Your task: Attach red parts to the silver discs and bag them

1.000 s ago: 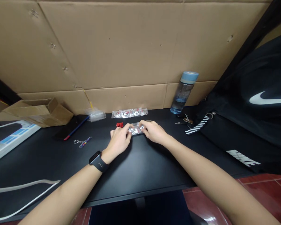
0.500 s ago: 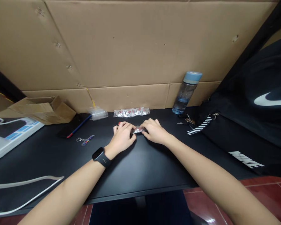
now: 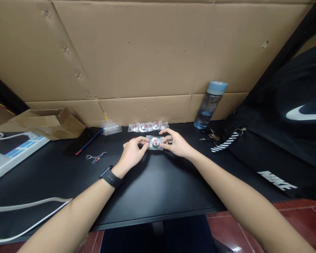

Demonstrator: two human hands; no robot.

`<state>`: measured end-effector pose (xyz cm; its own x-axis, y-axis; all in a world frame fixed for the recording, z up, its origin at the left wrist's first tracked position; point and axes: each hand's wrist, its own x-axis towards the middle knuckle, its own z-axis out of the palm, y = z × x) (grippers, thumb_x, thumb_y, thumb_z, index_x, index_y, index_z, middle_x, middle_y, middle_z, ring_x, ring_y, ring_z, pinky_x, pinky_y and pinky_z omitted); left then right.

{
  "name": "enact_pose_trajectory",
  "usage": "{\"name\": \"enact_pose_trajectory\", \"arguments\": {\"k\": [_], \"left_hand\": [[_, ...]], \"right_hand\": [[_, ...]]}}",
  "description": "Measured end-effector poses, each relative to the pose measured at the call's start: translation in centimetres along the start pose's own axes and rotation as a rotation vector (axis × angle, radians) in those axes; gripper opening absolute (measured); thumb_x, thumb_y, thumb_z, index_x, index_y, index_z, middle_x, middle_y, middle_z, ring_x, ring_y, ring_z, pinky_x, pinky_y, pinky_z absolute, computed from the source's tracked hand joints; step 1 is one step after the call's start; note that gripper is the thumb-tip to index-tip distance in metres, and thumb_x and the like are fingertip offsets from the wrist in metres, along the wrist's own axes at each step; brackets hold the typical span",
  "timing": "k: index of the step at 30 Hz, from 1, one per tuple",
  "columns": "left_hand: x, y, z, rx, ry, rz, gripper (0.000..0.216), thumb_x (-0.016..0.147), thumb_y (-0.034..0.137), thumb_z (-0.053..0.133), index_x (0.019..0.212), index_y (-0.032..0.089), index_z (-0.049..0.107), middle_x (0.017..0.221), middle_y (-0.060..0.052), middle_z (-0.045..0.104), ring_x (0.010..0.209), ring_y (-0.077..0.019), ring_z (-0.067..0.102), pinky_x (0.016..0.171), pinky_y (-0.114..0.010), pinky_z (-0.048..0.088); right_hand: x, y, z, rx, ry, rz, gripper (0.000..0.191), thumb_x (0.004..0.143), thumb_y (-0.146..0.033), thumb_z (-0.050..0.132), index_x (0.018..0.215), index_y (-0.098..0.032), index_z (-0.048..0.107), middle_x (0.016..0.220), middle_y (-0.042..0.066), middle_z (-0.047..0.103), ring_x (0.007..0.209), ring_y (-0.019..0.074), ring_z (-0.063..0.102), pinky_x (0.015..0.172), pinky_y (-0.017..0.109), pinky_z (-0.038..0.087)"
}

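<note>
Packet point(image 3: 156, 143) between your left hand point(image 3: 133, 151) and right hand point(image 3: 177, 143)

Nearest you, red floor tiles point(image 3: 300, 218) show below the front edge of the black worktop point(image 3: 158, 189), and a white cable point(image 3: 23, 206) bends across its near left part. You wear a black watch point(image 3: 110, 176) on your left wrist. Past it, your left hand is drawn into a narrow pinch, thumb and forefinger on the packet's left edge. Your right hand has its thumb at the packet's right edge and its forefinger raised apart from it; whether its curled fingers grip the packet too, I cannot tell. The packet is clear, with a round silvery disc and a red mark showing in it, straight in front of you; whether it touches the worktop is hard to tell.

To your left lie a charm point(image 3: 97, 159) and, farther off, a phone point(image 3: 80, 140) with a pen point(image 3: 90, 141) along its right edge. To your right, a striped strap point(image 3: 224, 142) hangs from a black bag point(image 3: 252, 149), beside some keys point(image 3: 213, 135). Beyond your hands, other packets point(image 3: 148, 126) lie in a row. Left of them are clear bags point(image 3: 111, 128), then a carton point(image 3: 52, 124); a bottle point(image 3: 206, 109) stands to their right. Behind rises a cardboard wall point(image 3: 152, 45)
</note>
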<state>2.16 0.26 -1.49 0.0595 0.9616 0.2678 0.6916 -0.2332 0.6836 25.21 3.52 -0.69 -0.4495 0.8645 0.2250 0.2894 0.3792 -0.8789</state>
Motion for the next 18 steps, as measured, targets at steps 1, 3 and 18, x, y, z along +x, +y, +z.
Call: {"name": "enact_pose_trajectory", "arguments": {"k": [1,3,18], "left_hand": [[0.0,-0.2,0.1,-0.017,0.001,0.014,0.017,0.088,0.031,0.065,0.102,0.027,0.073,0.097,0.001,0.08,0.094,-0.0219,0.073,0.089,-0.036,0.049],[0.0,-0.4,0.2,-0.051,-0.007,0.043,0.017,0.088,0.032,0.065,0.102,0.026,0.072,0.097,0.001,0.08,0.09,-0.0209,0.073,0.086,-0.034,0.05],[2.1,-2.4,-1.3,-0.249,0.136,0.008,0.03,0.08,0.045,0.075,0.096,0.02,0.076,0.095,-0.007,0.079,0.09,-0.0242,0.074,0.087,-0.035,0.054]], "right_hand": [[0.0,0.0,0.0,0.034,0.005,0.013,0.045,0.076,-0.024,0.076,0.116,-0.022,0.054,0.073,-0.004,0.067,0.069,0.0155,0.065,0.071,0.028,0.048],[0.1,0.0,-0.1,0.095,0.002,0.039,0.046,0.075,-0.025,0.077,0.115,-0.022,0.054,0.072,-0.004,0.067,0.068,0.0154,0.065,0.069,0.028,0.048],[0.3,-0.6,-1.1,0.066,0.087,0.004,0.038,0.079,-0.031,0.072,0.112,-0.022,0.056,0.076,-0.002,0.069,0.066,0.0141,0.062,0.067,0.027,0.048]]}}
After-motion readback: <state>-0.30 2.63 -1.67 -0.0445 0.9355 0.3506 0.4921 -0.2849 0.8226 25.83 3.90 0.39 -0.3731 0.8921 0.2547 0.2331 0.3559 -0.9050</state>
